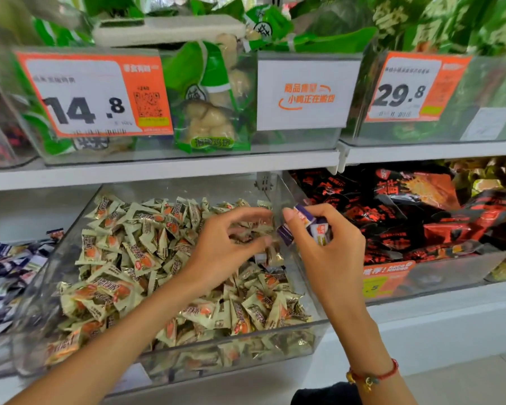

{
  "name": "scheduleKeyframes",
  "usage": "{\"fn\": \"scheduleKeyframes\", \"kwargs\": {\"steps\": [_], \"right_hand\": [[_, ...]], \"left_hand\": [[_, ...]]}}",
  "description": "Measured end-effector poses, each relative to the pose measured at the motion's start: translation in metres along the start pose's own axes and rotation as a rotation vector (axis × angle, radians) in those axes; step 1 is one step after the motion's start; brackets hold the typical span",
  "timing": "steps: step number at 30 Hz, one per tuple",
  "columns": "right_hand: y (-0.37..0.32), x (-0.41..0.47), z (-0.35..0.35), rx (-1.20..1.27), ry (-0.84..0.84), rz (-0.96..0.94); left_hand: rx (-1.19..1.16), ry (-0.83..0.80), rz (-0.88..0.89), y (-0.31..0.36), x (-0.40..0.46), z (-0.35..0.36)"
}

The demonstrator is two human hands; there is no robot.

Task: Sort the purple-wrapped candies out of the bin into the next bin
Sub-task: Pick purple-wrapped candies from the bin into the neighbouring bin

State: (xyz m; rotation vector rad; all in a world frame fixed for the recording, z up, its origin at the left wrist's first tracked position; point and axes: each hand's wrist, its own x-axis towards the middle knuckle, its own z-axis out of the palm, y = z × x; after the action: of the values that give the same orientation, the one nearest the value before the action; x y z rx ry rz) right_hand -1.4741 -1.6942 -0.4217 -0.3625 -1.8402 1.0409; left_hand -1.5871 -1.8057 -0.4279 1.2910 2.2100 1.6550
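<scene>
At far left, a neighbouring clear bin (0, 355) already holds a heap of purple-wrapped candies (9, 267), apparently the destination for the sort. Beside it, the main clear bin (170, 350) is filled with cream-and-orange wrapped candies (146, 258), with a few dark-wrapped strays (270, 269) showing near its right wall. The person's left hand (231, 244) hovers over the right part of that pile, thumb and fingers curled toward a pinch among the wrappers; motion blur makes it impossible to tell whether it has closed on a piece. Just to its right, at the bin's clear side wall, the right hand (327, 247) is clenched around several collected purple candies (307, 226), their purple-and-white wrappers poking out between the fingers. A red cord bracelet (374, 374) circles that wrist. Further right sits a bin of red-and-black snack packs (415, 217). The work appears to be in the picking stage, with the right hand serving as a holding place. The next move likely calls for plucking the remaining strays, then carrying the handful leftward across the full bin to release it onto the purple heap without spilling pieces back in.
</scene>
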Motion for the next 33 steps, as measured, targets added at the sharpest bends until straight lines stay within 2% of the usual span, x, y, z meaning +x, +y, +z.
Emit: {"fn": "scheduleKeyframes", "kwargs": {"steps": [3, 6, 8, 13, 18, 23, 28, 33], "right_hand": [[-0.002, 0.001, -0.003, 0.079, 0.045, 0.041], [-0.002, 0.002, -0.005, 0.102, 0.040, 0.059], [-0.003, 0.002, -0.005, 0.108, 0.019, 0.055], [-0.003, 0.002, -0.007, 0.103, -0.001, 0.032], [-0.001, 0.003, -0.005, 0.087, 0.016, 0.038], [0.002, 0.004, -0.002, 0.108, 0.029, 0.063], [0.004, 0.004, 0.000, 0.058, 0.038, 0.041], [0.007, 0.001, 0.000, -0.004, 0.012, -0.038]], "left_hand": [[0.439, -0.003, -0.008, -0.029, 0.034, -0.007], [0.975, -0.305, -0.025, -0.057, 0.052, -0.007], [1.138, -0.448, -0.040, -0.066, 0.056, -0.009], [1.128, -0.536, -0.057, -0.053, 0.053, -0.025], [1.088, -0.584, -0.188, -0.023, 0.049, -0.043], [0.978, -0.491, -0.088, -0.023, 0.045, -0.002], [1.203, -0.465, -0.054, -0.046, 0.039, 0.038], [1.081, -0.253, 0.087, -0.044, 0.026, 0.036]]}}
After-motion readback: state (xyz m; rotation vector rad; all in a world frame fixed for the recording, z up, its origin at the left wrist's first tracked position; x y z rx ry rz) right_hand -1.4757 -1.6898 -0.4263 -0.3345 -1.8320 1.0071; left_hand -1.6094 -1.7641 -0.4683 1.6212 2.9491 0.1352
